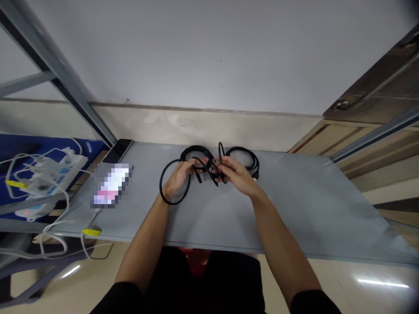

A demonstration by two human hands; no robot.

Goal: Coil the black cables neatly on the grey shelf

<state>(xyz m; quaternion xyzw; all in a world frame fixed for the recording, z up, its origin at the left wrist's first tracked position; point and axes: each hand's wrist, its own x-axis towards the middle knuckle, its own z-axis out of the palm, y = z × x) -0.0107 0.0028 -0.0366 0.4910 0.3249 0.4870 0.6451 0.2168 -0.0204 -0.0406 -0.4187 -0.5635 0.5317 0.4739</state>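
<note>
Between my two hands is a black cable (175,203), partly looped, with a large loop hanging over my left wrist. My left hand (179,174) is closed around one part of it. The fingers of my right hand (236,173) pinch another part, where several strands cross and a short end points down. Behind my hands on the grey table lie two coiled black cables, one coil (196,148) at the left and another coil (252,152) at the right. My fingers and the strands hide part of the left coil.
The grey table (310,209) stands against a wall. On its left side are a blurred-out lit phone (113,185) and a dark phone (118,150). White power strips (55,174) with white cords sit further left. Metal frame posts (65,78) rise at the sides.
</note>
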